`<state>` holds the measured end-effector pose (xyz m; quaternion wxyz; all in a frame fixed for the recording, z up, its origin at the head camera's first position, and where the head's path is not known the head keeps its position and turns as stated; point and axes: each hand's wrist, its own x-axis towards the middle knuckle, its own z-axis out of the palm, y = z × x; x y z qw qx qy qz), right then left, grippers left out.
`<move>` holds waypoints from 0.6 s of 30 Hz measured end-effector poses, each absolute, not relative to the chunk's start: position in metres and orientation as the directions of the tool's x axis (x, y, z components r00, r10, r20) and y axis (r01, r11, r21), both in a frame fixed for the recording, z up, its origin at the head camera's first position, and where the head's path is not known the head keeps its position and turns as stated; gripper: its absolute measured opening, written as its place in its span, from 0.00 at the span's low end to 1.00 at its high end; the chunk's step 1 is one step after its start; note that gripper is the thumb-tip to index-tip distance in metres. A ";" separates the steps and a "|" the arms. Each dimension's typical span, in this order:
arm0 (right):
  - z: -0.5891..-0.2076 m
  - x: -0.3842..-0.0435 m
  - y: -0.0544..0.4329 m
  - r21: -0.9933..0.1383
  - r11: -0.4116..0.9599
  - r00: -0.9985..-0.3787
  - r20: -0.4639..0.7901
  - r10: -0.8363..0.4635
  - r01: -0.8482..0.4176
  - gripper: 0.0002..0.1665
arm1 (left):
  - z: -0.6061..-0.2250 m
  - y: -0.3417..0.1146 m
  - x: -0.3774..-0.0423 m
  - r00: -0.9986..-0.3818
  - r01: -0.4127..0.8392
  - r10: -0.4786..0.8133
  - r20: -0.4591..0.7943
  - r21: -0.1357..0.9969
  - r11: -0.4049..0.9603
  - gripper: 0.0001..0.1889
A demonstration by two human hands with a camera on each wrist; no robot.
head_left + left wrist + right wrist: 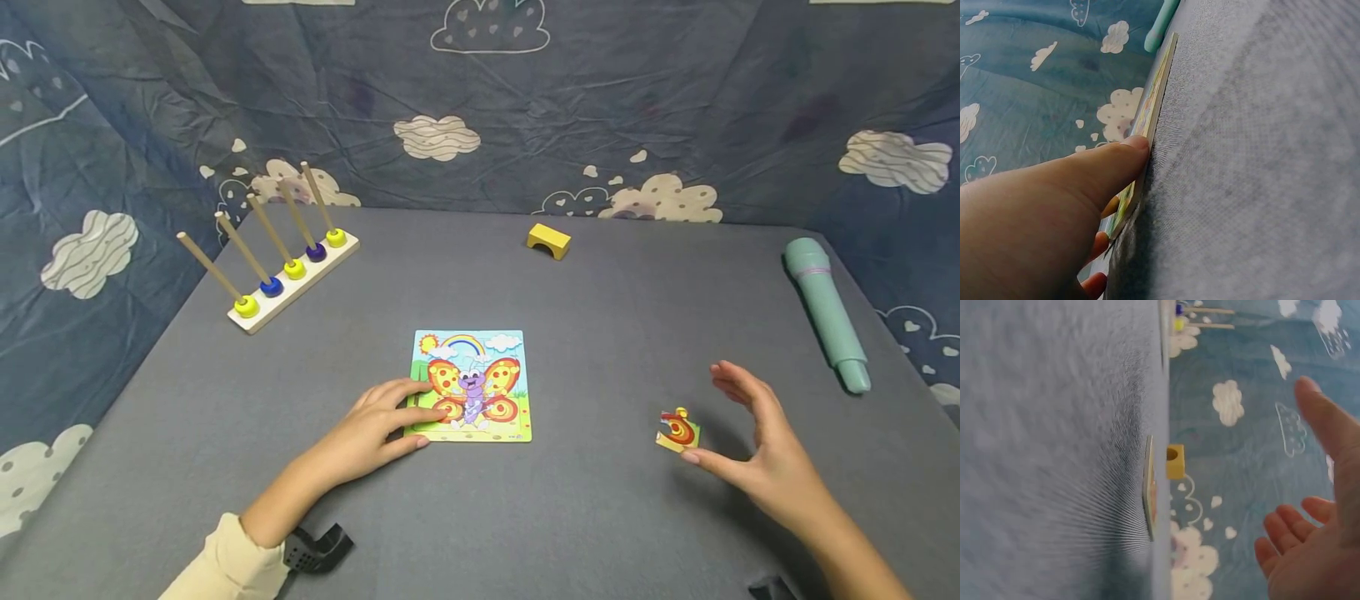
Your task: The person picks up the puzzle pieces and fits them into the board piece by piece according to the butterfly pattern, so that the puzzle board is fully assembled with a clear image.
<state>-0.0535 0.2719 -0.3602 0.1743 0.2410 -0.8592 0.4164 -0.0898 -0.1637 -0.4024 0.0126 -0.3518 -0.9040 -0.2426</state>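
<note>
A square jigsaw puzzle with a butterfly picture [472,342] lies flat on the table in front of me. My left hand [367,429] rests on its left side, fingers spread over the picture and thumb at the front edge; the left wrist view shows that thumb [1116,162] against the board's rim. Off to the right lies a loose puzzle piece [684,431] with a red and yellow swirl. My right hand [772,450] is held over the table just right of this piece, thumb and fingers wide apart. In the right wrist view the palm is bare.
A wooden stacking stand [292,292] with upright pegs and yellow and blue rings stands at the back left. Near the back edge is a yellow arch block [550,239]. A mint-green tube-shaped object [827,312] lies along the right edge. Cloud-patterned cloth [480,92] hangs behind.
</note>
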 end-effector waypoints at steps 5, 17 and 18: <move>-0.376 -0.050 0.280 -0.653 0.566 -0.858 0.459 -0.232 -0.503 0.65 | -0.402 -0.164 -0.090 -0.751 0.643 0.631 0.194 0.431 0.634 0.18; -0.397 -0.052 0.290 -0.638 0.671 -0.926 0.272 -0.262 -0.377 0.59 | -0.400 -0.164 -0.089 -0.740 0.655 0.646 0.189 0.424 0.626 0.18; -0.398 -0.053 0.291 -0.626 0.684 -0.927 0.266 -0.264 -0.374 0.58 | -0.399 -0.164 -0.089 -0.739 0.655 0.647 0.187 0.423 0.626 0.18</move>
